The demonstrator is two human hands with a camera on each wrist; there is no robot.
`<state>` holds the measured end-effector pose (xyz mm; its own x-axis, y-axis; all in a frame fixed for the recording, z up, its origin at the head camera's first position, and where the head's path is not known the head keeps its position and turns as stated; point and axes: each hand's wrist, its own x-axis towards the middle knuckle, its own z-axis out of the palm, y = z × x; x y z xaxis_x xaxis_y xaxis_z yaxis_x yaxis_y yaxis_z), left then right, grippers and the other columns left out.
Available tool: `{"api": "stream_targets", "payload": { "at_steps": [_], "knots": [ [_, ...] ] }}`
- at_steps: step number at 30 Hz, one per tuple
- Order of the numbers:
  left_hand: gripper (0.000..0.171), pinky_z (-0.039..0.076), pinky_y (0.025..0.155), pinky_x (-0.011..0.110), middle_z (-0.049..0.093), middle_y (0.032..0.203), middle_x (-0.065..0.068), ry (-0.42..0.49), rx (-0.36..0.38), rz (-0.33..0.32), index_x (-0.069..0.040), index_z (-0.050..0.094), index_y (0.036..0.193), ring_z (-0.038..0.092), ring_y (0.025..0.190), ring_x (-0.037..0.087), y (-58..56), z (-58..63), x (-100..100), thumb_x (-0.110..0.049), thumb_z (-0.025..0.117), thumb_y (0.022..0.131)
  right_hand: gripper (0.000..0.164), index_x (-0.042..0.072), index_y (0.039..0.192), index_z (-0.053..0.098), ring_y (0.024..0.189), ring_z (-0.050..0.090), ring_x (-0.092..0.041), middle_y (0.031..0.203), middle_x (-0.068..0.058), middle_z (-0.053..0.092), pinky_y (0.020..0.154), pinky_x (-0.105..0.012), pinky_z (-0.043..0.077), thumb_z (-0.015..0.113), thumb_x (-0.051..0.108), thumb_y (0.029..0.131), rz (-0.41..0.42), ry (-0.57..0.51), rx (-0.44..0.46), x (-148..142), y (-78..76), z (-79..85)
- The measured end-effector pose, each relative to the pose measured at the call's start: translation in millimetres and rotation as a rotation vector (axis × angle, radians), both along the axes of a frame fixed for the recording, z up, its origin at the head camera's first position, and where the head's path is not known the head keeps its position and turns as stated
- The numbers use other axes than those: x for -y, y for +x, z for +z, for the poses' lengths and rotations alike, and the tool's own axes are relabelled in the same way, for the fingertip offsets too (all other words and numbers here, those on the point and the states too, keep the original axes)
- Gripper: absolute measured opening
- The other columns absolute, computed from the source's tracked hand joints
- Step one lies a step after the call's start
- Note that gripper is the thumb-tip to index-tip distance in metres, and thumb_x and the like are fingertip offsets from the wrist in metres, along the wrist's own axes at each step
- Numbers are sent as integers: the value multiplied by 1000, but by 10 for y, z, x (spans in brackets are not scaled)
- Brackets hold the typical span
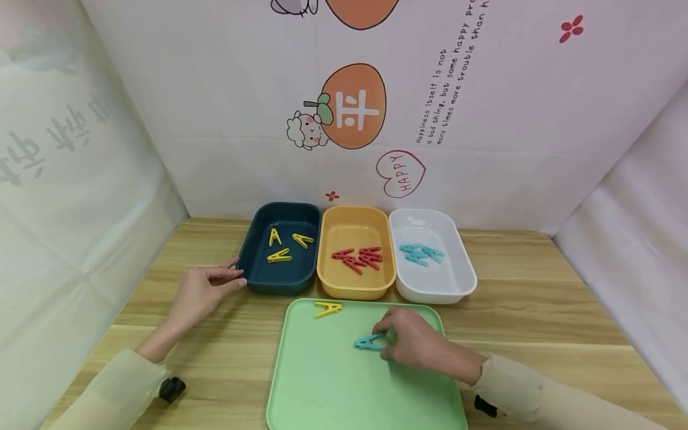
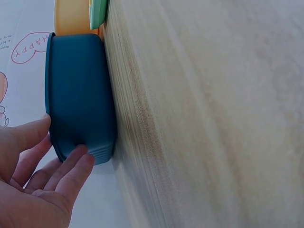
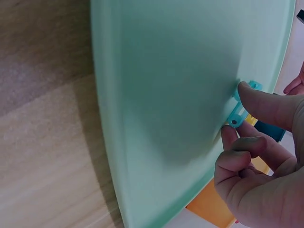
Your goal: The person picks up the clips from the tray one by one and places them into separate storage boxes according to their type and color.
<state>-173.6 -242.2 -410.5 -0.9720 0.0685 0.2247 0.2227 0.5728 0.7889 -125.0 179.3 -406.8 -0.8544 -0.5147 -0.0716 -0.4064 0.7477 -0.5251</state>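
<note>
My right hand pinches a light blue clothespin between thumb and fingertips, low over the green tray. The right wrist view shows the clothespin at the thumb tip, partly covered. With nearly straight fingers, my left hand touches the front left corner of a dark blue bin; in the left wrist view its thumb is at the rim and other fingers lie along the wall. A yellow clothespin lies near the tray's far edge. Three yellow clothespins lie inside the dark blue bin.
Beside the dark blue bin stand a yellow-orange bin with several red clothespins and a white bin with several light blue clothespins. A printed white cloth hangs behind the wooden table.
</note>
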Motion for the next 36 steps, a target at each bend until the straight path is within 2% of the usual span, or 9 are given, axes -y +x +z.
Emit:
{"api": "stream_targets", "payload": {
  "at_steps": [6, 16, 21, 27, 30, 36],
  "knots": [
    [21, 53, 80, 9, 65, 138, 16, -7, 1, 1, 3, 80, 112, 66, 122, 35, 3, 10, -6, -9, 82, 94, 36, 5, 105, 84, 95, 65, -20, 101, 1, 72, 84, -46, 58, 96, 3, 72, -9, 0, 17, -21, -5, -3],
    [23, 53, 81, 9, 64, 140, 16, -5, 10, -5, 3, 80, 114, 65, 124, 35, -3, -4, 3, -11, 82, 95, 36, 10, 103, 83, 102, 67, -23, 105, 0, 75, 90, -51, 58, 96, 0, 70, -84, -34, 35, -75, 44, 18],
    [23, 53, 81, 9, 64, 140, 16, -1, 7, -6, 4, 80, 114, 65, 124, 35, -6, -10, 7, -10, 82, 95, 36, 9, 105, 83, 99, 67, -18, 103, 1, 78, 86, -43, 58, 94, 0, 72, -85, -42, 23, -107, 66, 28],
    [23, 53, 81, 10, 64, 139, 17, 6, -5, -9, 4, 79, 113, 65, 124, 35, -15, 6, 5, -10, 82, 95, 35, 5, 108, 83, 79, 60, -11, 103, -1, 79, 67, -27, 50, 93, 1, 74, -63, -61, -9, -151, 66, 60],
    [23, 53, 80, 10, 65, 139, 17, 2, 0, -6, 4, 80, 113, 66, 123, 35, -1, 2, 8, -11, 82, 95, 35, 4, 108, 83, 69, 55, -8, 103, -2, 79, 61, -25, 48, 93, 2, 75, -46, -85, -2, -170, 82, 76],
    [24, 54, 80, 11, 65, 138, 17, 4, 5, -7, 4, 80, 113, 67, 121, 35, 3, 2, 6, -11, 82, 94, 34, 4, 110, 82, 67, 51, -6, 103, -1, 79, 58, -25, 46, 93, 7, 78, -22, -140, 19, -211, 120, 118]
  ]
}}
